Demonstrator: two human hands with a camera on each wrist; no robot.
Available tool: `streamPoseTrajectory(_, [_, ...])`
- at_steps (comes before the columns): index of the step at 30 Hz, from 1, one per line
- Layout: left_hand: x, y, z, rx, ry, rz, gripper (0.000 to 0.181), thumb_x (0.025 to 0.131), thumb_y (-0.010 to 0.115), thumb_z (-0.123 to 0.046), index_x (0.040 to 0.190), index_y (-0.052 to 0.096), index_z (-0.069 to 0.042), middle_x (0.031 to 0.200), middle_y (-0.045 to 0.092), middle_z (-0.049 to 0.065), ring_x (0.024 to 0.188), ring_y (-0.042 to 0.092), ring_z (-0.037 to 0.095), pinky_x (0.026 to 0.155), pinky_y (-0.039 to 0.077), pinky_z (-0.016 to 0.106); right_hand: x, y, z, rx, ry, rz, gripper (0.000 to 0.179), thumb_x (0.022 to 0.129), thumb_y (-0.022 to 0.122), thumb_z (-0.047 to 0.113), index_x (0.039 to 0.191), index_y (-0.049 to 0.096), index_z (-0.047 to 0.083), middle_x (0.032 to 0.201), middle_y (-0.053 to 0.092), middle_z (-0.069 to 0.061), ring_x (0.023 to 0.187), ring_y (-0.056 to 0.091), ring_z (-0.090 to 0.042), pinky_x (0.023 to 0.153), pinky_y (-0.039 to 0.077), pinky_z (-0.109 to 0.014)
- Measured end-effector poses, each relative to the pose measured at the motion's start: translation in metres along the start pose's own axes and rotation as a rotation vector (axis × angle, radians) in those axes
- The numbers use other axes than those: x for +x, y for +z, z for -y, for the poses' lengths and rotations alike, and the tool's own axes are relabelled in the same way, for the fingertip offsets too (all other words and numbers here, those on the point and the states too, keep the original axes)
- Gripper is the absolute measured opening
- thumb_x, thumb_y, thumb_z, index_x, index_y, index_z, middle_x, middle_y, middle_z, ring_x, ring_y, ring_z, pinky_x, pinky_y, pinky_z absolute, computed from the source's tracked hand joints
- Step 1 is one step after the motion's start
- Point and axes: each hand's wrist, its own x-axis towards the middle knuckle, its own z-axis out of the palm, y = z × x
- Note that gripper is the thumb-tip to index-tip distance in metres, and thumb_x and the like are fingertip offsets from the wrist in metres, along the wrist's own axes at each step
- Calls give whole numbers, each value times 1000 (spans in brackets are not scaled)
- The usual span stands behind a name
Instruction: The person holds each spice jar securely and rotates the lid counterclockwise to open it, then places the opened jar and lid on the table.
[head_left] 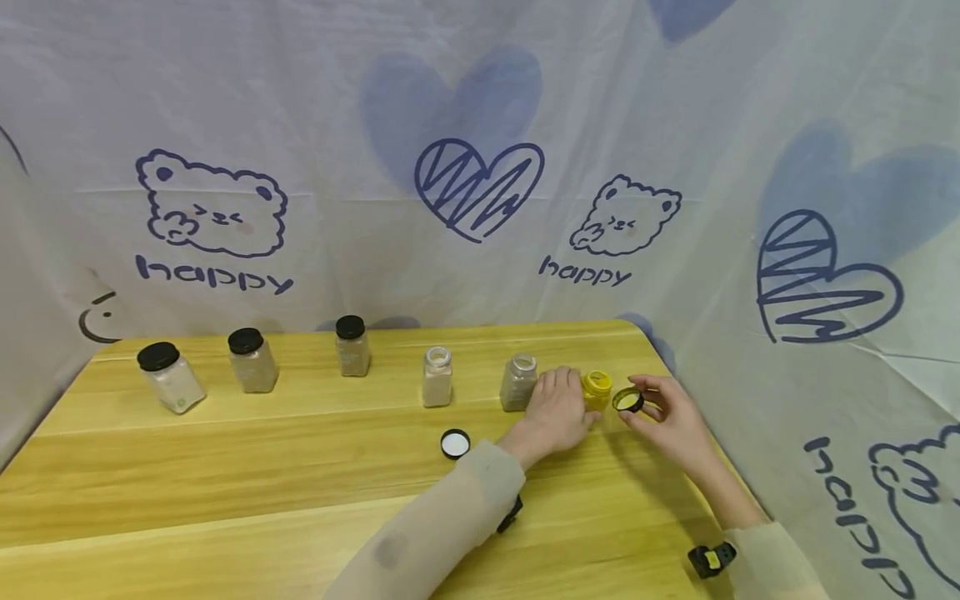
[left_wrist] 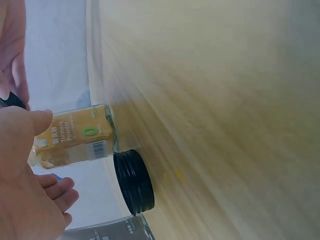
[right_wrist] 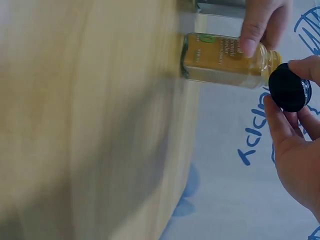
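My left hand (head_left: 557, 408) grips a square glass jar of yellow turmeric powder (left_wrist: 77, 132) near its neck, the jar standing upright on the table. Its round mouth (head_left: 597, 383) is uncovered and faces up. Just to the right, my right hand (head_left: 670, 421) pinches a black screw lid (right_wrist: 289, 89) between thumb and fingers. Yellow shows on the lid's inside in the head view, and it is off the jar, close beside the mouth. In the left wrist view another black lid (left_wrist: 134, 181) is near the turmeric jar's base.
An open jar of greyish powder (head_left: 518, 385) stands left of my left hand, then an open jar of pale powder (head_left: 437, 379). A white-lined lid (head_left: 455, 444) lies in front. Three black-capped jars, including the leftmost jar (head_left: 176, 382), line the table's (head_left: 225, 467) back left.
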Motion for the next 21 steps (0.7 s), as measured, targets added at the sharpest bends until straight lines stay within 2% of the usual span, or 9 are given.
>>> streamPoseTrajectory(5, [-5, -3, -1, -46, 14, -24, 81, 104, 55, -56, 159, 28, -2, 152, 41, 12, 142, 38, 24, 122, 28, 36, -8, -2, -3, -48, 58, 4, 49, 95, 76, 4, 138, 56, -8, 136, 57, -25, 121, 61, -33, 90, 49, -11])
streamPoseTrajectory(9, [-11, -7, -2, -55, 32, -54, 83, 103, 56, -55, 160, 27, -1, 156, 38, 13, 144, 37, 25, 123, 27, 36, -11, -3, -7, -123, 79, 24, 47, 97, 75, 7, 138, 59, -8, 134, 61, -26, 118, 63, -39, 90, 54, -20])
streamPoseTrajectory(15, [-25, -18, 0, -67, 84, -128, 83, 103, 58, -53, 159, 28, 1, 157, 38, 15, 144, 37, 26, 123, 27, 36, -15, -3, -14, -159, 128, 113, 47, 97, 74, 9, 137, 59, -10, 131, 63, -27, 117, 64, -42, 93, 58, -41])
streamPoseTrajectory(21, [-46, -31, 8, -95, 145, -193, 81, 104, 57, -52, 158, 29, 0, 157, 38, 15, 144, 37, 27, 124, 26, 37, -18, -1, -21, -177, 149, 205, 45, 97, 75, 9, 135, 60, -10, 128, 65, -27, 113, 66, -40, 92, 58, -43])
